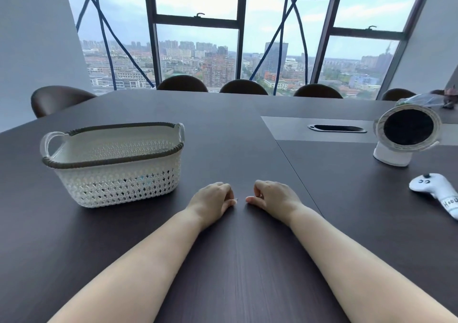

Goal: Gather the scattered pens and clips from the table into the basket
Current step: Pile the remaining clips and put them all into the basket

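Observation:
A white lattice basket with a dark braided rim and two handles stands on the dark table, left of centre. Faint bluish shapes show through its front wall; what they are I cannot tell. My left hand rests on the table just right of the basket, fingers curled, with a small silvery clip showing at its fingertips. My right hand rests beside it, fingers curled under, a small glint between them. I see no pens or clips lying loose on the table.
A white round desk fan stands at the right, with a white game controller in front of it. A grey cable panel with an oval slot lies mid-table. Brown chairs line the far edge before the windows.

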Available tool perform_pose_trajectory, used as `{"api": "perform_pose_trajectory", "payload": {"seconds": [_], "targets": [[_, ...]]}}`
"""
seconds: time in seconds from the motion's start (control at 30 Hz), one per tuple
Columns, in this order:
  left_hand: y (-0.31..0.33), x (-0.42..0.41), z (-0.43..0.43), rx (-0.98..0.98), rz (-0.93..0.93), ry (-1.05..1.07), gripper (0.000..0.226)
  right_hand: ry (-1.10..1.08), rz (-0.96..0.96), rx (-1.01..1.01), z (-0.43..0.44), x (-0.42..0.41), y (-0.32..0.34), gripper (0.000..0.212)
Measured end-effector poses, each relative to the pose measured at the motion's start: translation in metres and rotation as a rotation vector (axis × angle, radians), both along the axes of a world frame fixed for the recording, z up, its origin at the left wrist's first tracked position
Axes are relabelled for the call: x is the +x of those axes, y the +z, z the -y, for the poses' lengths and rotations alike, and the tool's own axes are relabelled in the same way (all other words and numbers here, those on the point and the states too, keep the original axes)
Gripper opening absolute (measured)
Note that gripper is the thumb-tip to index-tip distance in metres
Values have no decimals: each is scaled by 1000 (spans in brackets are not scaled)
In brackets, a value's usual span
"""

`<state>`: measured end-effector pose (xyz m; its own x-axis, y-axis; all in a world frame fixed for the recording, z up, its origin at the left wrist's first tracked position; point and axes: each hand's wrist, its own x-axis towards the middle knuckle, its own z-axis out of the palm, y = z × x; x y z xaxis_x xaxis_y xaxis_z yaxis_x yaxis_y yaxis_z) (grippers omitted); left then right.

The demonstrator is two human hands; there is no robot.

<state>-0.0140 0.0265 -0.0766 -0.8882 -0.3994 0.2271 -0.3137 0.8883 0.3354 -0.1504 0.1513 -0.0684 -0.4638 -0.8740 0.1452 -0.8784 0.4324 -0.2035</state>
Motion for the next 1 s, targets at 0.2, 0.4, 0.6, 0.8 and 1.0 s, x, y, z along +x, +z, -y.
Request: {"api": "perform_pose_trajectory", "payload": {"seconds": [0.2,0.4,0.6,0.8,1.0], "targets": [[-1,7,2,71,-40,-1,16,-30,-186,74,1,1,-6,43],[0,8,2,74,-43,-4,16,1,-210,64,-1,5,-4,39],[0,8,1,68,-55,-5,16,9,-310,85,1,8,-5,42],[17,15,-4,-51,-200,18,18,-75,14,-55,-2,6,-1,48],[86,65,23,-231,-606,90,11,90,204,-545,45,40,62,51]]}}
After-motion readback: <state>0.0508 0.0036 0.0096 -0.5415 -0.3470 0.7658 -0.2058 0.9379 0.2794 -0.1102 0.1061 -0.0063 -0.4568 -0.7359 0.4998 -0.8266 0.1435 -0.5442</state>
